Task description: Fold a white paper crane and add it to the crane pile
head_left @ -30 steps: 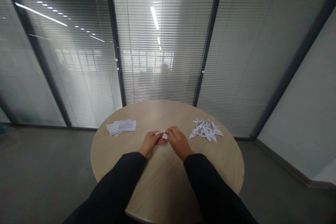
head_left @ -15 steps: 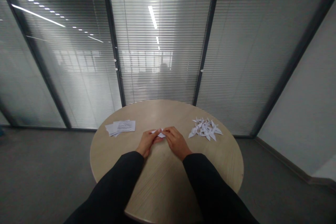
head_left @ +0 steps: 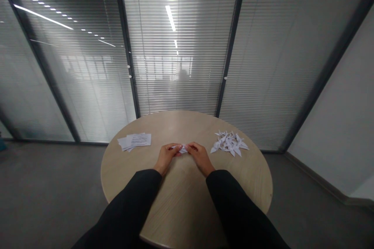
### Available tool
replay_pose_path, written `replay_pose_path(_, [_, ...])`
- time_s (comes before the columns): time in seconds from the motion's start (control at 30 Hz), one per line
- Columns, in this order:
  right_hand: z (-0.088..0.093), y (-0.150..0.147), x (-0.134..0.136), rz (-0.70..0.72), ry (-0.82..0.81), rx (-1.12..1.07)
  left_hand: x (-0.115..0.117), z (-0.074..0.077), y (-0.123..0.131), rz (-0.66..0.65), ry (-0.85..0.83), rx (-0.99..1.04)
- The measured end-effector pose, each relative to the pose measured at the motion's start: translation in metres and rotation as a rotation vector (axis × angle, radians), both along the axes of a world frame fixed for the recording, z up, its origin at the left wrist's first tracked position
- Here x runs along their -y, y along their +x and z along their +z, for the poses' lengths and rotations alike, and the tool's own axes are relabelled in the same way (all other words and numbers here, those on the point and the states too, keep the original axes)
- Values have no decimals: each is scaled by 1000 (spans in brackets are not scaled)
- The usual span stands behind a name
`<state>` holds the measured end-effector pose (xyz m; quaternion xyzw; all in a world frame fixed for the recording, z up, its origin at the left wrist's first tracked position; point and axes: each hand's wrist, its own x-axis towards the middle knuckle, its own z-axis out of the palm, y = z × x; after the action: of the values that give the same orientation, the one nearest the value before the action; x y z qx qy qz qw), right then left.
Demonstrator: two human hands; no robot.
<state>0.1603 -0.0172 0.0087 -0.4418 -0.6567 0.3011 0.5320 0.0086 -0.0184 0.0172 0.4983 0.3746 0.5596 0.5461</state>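
Note:
Between my two hands is a small folded piece of white paper [head_left: 183, 150], held over the middle of the round table. My left hand [head_left: 167, 157] pinches its left side, thumb on top. Its right side is gripped by my right hand [head_left: 200, 156], with thumb and fingers pressed together. The fingers cover much of the paper, so its exact folded shape cannot be made out. To the right lies a pile of folded white paper cranes [head_left: 229, 142]. On the left rests a loose stack of printed paper sheets [head_left: 136, 141].
The round wooden table [head_left: 181, 210] has a curved edge all around. Behind it stands a glass partition with blinds [head_left: 178, 93] and dark frames. A white wall [head_left: 344, 136] rises at the right, above a grey floor [head_left: 58, 194].
My right hand has shifted slightly right, so the hands are a little further apart and more of the folded paper shows between them. The crane pile and sheets lie as before.

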Motion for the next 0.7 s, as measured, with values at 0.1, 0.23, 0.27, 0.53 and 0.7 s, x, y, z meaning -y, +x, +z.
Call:
replay_pose_path(0.1, [-2,0,-2,10,1,-21,0,-1,0,-15,-9,11])
replay_pose_path(0.23, [-3,1,-3,1,10,-14,-1,-2,0,-27,-6,14])
replay_pose_path(0.27, [-3,1,-3,-2,13,-12,-1,-1,0,-29,-3,14])
replay_pose_path(0.53, [0,1,-3,-27,23,-6,1,2,0,-55,8,-3])
replay_pose_path(0.7, [1,1,-2,-13,24,-2,2,2,-1,-63,11,-8])
